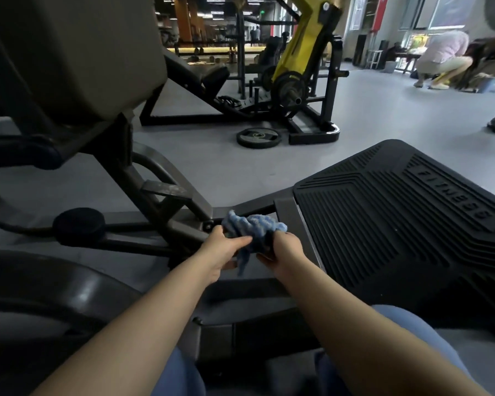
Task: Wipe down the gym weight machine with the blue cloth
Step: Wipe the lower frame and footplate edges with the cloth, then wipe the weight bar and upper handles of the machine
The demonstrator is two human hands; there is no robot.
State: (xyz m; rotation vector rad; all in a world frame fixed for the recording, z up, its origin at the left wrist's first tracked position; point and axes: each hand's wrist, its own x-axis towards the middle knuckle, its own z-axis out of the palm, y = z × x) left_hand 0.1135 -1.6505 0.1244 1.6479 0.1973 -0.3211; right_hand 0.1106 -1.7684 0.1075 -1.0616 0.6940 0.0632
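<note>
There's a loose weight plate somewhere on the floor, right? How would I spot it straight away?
Look past the ribbed black footplate to the yellow-armed machine across the grey floor. Just in front of that machine's black base lies the weight plate. It is the only plate lying flat on the floor; the others hang upright on the machine.

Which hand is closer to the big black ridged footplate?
The right hand. It holds the blue cloth just beside the ridged footplate, by its left edge. The left hand grips the cloth too, but sits farther away, over the machine's frame.
</note>
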